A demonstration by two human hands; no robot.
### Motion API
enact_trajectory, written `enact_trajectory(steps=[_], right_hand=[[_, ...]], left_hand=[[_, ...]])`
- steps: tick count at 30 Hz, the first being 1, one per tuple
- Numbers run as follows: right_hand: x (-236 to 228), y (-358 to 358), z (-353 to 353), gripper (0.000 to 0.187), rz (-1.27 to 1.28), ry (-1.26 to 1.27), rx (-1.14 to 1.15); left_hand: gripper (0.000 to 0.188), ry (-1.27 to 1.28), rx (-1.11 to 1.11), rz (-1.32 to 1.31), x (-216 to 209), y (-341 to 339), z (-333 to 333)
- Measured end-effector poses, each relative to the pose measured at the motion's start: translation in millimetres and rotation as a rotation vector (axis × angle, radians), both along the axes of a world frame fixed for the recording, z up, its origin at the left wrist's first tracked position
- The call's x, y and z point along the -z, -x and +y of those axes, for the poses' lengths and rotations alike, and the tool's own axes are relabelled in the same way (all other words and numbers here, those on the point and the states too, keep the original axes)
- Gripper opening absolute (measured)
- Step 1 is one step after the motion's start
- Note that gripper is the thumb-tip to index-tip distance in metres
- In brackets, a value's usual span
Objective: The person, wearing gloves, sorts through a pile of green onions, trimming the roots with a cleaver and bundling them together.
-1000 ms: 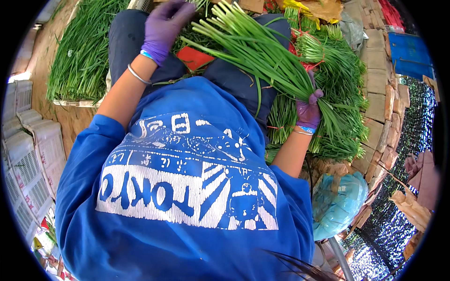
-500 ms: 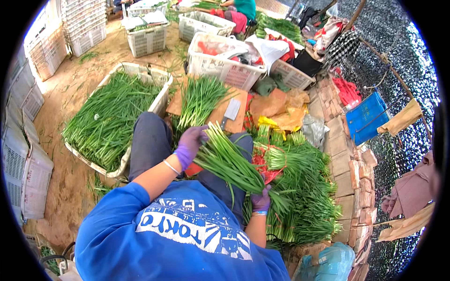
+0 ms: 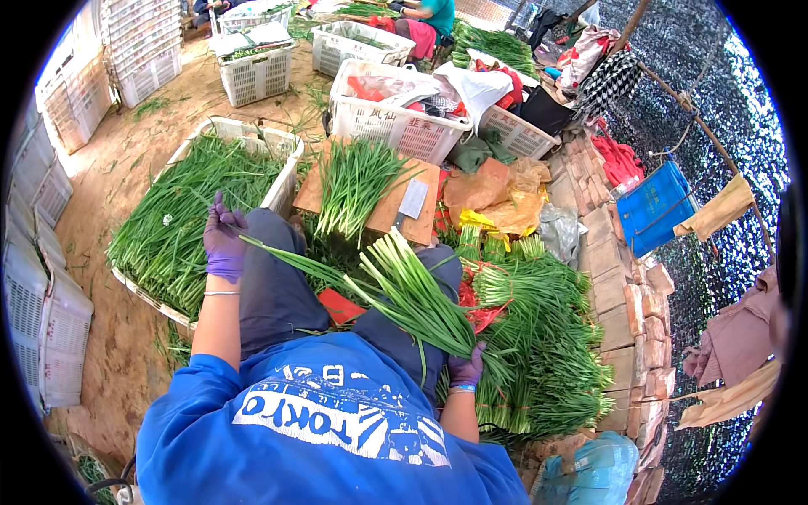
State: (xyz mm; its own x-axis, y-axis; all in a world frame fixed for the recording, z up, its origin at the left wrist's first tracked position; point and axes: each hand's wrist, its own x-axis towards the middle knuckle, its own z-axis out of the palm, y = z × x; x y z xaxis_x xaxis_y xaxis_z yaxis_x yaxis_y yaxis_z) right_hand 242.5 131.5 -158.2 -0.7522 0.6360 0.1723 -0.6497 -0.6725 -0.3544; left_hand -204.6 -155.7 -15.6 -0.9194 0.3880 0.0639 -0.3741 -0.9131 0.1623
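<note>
My right hand [image 3: 465, 368], in a purple glove, is closed around the leafy end of a bunch of garlic chives [image 3: 418, 292] held slanting over my right thigh. Away to the left, my left hand [image 3: 224, 240], gloved in purple too, pinches a thin strand of chives [image 3: 303, 263] that stretches back toward the bunch. Beyond my knees lies a wooden board [image 3: 383, 219] bearing a loose pile of chives [image 3: 358, 187] and a cleaver [image 3: 412, 200]. Tied chive bundles [image 3: 543, 345] are stacked at my right, with red ties [image 3: 484, 316] by the bunch.
A white crate full of loose chives [image 3: 290, 181] stands left of my leg. Farther off are a crate of bags and cloths [image 3: 396, 126] and a person in a green top [image 3: 438, 17]. Crates are stacked along the left [image 3: 67, 337]. A brick edging [image 3: 614, 320] runs along the right.
My left hand has left the stem end of the bunch and moved left, drawing a thin strand of chives out. My right hand keeps its hold on the bunch.
</note>
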Motion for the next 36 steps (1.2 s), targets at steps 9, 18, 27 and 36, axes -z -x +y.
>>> enact_trajectory(steps=[9, 18, 27, 36], right_hand=[[-67.1, 11.5, 7.4, 0.056, -0.035, -0.096, 0.261], [-43.0, 13.9, 24.5, 0.049, 0.002, -0.055, 0.179], [-43.4, 2.5, 18.6, 0.051, -0.034, 0.076, 0.206], [-41.0, 4.3, 14.0, 0.051, -0.017, 0.142, 0.208]], left_hand=[[0.030, -0.004, 0.027, -0.206, 8.0, -0.4, 2.4], [0.026, 0.531, -0.190, -0.042, -67.2, 65.3, -28.0], [0.028, 0.295, -0.695, 0.530, -255.7, 135.0, -121.7], [0.026, 1.100, -1.092, 0.418, -110.9, 52.0, -138.6]])
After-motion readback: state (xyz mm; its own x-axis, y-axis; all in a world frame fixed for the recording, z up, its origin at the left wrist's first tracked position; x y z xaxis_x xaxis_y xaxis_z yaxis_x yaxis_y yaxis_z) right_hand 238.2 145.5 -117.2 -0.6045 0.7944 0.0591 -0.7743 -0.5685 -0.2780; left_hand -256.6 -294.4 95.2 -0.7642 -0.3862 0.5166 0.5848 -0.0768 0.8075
